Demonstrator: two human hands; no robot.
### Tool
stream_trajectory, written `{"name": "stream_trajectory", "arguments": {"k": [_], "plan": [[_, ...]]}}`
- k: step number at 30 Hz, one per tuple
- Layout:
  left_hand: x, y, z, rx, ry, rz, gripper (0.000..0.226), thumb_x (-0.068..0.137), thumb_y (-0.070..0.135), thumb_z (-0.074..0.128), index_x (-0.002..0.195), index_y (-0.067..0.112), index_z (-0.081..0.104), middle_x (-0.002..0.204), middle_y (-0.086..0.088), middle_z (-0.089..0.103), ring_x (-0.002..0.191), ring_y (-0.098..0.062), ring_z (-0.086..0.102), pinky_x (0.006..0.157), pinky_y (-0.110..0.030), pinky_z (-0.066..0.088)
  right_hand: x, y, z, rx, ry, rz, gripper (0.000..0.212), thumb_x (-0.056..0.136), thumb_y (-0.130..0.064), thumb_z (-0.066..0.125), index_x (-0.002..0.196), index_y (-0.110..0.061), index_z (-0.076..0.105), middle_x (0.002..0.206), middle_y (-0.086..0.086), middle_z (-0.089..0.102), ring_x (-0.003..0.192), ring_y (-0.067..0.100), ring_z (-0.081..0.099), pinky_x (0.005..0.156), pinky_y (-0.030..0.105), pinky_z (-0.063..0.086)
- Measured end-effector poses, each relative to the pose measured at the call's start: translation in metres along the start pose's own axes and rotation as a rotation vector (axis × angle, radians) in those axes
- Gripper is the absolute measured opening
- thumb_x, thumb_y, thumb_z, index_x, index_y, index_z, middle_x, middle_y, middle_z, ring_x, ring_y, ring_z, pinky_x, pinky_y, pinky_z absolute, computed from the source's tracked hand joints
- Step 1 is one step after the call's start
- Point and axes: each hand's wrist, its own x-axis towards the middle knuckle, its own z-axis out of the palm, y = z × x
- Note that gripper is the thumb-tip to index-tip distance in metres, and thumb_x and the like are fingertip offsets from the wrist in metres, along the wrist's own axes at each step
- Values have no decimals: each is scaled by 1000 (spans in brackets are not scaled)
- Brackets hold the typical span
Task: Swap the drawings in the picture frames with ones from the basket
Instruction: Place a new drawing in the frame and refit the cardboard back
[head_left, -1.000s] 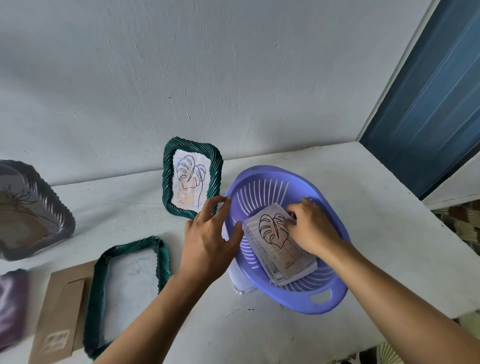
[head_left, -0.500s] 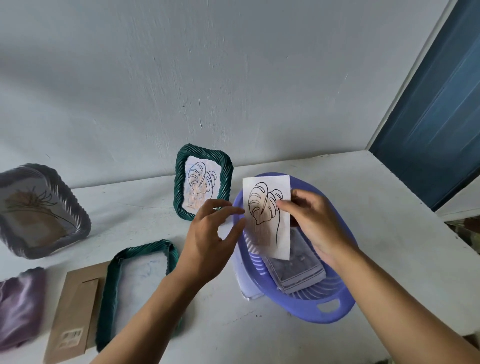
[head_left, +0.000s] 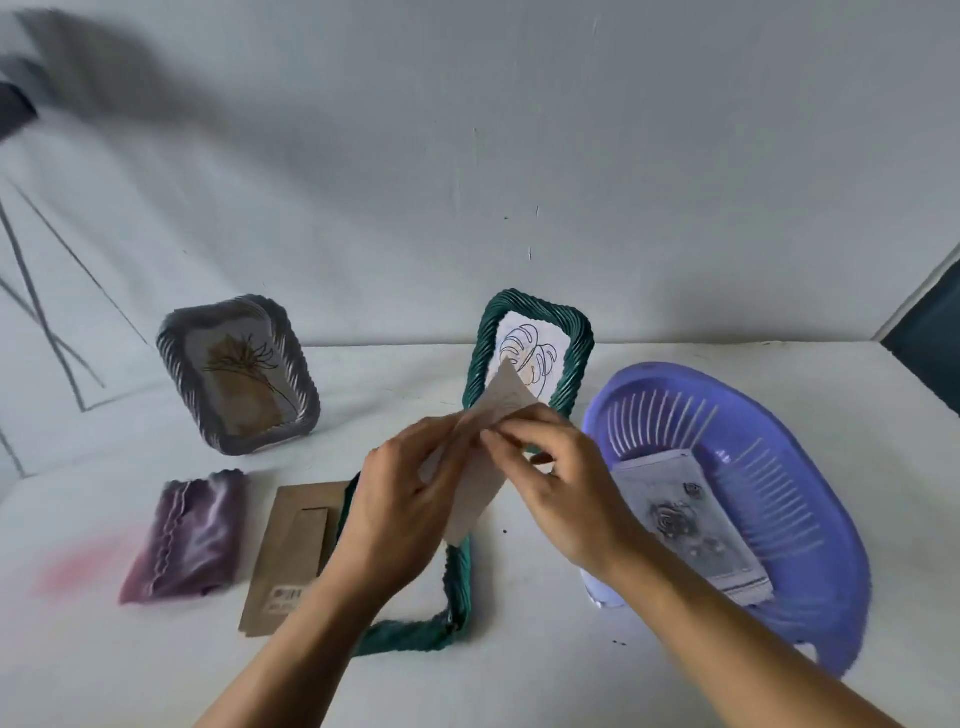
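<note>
Drawing (head_left: 480, 457), pale paper with faint line work showing through, tilted at frame centre, pinched by fingertips of left hand (head_left: 410, 499) and right hand (head_left: 558, 488) above the lying green frame (head_left: 457, 597). Half a second ago it hung over the purple basket (head_left: 810, 519), leaf side visible; now left of it. Frame interior hidden by hands; motion blur throughout.

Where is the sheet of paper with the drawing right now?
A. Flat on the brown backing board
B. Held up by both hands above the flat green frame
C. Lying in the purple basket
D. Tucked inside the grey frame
B: the paper sheet is pinched between the left hand and the right hand, raised above the flat green frame, to the left of the purple basket.
</note>
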Motion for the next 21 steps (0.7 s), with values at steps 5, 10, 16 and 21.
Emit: {"name": "stream_trajectory", "arguments": {"k": [5, 10, 16, 21], "plan": [[-16, -39, -35, -200, 97, -172, 18, 97, 24, 53, 103, 26, 69, 94, -4, 74, 83, -36, 68, 70, -53, 56, 1, 21, 46, -177, 24, -21, 26, 83, -25, 72, 106, -36, 73, 117, -7, 48, 111, 5, 52, 96, 22, 43], [-29, -62, -55, -423, 94, -439, 19, 98, 8, 58, 111, 22, 60, 98, -10, 74, 82, -31, 72, 62, -40, 58, -1, 31, 72, -136, -42, 78, 40, 79, -11, 78, 112, -32, 70, 117, -10, 47, 85, 8, 61, 80, 11, 48], [-35, -101, -68, 146, -4, -311, 40, 85, 18, 75, 113, 35, 52, 77, 14, 70, 71, -2, 62, 60, -15, 50, -3, 51, 90, -309, -61, 102, 24, 80, -6, 77, 102, -16, 75, 118, -6, 53, 88, -1, 56, 84, -2, 34], [-37, -123, -66, 351, -71, -161, 51, 76, 22, 83, 120, 26, 58, 86, 17, 63, 79, -2, 58, 66, -5, 41, -10, 68, 97, -424, -91, 50, 25, 84, -7, 73, 108, -12, 74, 129, -3, 50, 97, 6, 56, 87, 3, 38]]}}
